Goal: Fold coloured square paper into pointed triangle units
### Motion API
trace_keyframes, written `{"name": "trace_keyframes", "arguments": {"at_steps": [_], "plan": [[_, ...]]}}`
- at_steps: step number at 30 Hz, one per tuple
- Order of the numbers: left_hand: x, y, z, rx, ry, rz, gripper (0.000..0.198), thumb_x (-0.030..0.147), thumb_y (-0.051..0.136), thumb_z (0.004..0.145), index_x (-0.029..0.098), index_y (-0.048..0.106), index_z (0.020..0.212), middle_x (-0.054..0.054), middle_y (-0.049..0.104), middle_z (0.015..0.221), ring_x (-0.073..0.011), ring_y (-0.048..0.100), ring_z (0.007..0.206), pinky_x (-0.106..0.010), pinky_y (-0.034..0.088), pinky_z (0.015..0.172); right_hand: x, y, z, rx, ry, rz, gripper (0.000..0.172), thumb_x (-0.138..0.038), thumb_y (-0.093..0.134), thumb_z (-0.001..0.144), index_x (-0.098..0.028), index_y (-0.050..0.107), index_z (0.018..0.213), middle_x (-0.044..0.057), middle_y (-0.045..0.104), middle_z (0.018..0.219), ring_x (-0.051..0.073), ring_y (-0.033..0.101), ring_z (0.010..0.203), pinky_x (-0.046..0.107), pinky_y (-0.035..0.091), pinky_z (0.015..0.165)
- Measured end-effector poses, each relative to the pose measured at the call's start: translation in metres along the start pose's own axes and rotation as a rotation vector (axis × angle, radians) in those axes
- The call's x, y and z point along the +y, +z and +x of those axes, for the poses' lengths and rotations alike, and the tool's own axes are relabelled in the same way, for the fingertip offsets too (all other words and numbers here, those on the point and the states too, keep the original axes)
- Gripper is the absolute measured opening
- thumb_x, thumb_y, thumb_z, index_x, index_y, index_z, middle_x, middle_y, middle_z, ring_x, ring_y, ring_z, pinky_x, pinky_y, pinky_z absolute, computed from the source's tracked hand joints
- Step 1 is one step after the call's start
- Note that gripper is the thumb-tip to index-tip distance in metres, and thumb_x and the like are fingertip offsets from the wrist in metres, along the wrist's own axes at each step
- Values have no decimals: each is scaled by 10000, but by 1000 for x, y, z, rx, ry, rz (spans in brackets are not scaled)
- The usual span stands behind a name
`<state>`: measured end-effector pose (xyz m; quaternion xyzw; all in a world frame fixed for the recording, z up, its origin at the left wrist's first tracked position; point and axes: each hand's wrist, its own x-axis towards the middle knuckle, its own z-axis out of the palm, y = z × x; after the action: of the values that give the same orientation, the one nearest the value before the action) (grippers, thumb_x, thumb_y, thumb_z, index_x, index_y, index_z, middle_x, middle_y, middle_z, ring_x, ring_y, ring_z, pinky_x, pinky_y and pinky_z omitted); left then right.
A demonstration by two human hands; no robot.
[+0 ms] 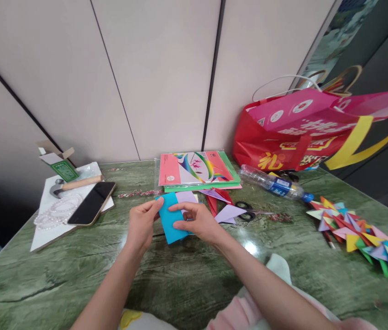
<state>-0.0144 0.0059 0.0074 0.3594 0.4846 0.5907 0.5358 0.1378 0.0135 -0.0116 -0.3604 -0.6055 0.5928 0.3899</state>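
Above the green marbled table point(77, 270), both my hands hold a folded piece of blue paper point(170, 221). My left hand point(142, 224) pinches its upper left edge between thumb and fingers. My right hand point(196, 220) grips its right side, with the thumb on the front and the fingers behind. Lilac paper pieces point(228, 212) and red paper scraps lie just behind the hands. Black-handled scissors point(247, 211) rest to the right of them.
A pack of coloured paper point(197, 170) lies at the back. A plastic bottle point(273, 183) lies on its side by a red shopping bag point(304, 133). Folded colourful triangles point(362, 233) are heaped at right. At left a white board point(42, 229) carries a phone point(92, 203), hammer, beads and small box.
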Motion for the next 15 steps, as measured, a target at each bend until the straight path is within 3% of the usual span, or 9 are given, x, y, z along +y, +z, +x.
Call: {"name": "trace_keyframes", "arguments": {"at_steps": [8, 15], "plan": [[-1, 2, -1, 56, 3, -13, 230, 337, 766, 526, 129, 667, 535, 16, 567, 457, -82, 446, 422, -214, 377, 416, 4, 2, 1, 29, 29, 89, 359, -303, 770, 526, -153, 662, 834, -51, 458, 566, 62, 360, 503, 196, 295, 464], [-3, 2, 0, 82, -13, -44, 297, 357, 769, 500, 126, 589, 457, 46, 491, 399, -60, 399, 375, -196, 342, 381, 6, 3, 2, 39, 27, 75, 329, -366, 776, 506, -133, 667, 711, -40, 504, 535, 65, 383, 493, 208, 287, 463]]}}
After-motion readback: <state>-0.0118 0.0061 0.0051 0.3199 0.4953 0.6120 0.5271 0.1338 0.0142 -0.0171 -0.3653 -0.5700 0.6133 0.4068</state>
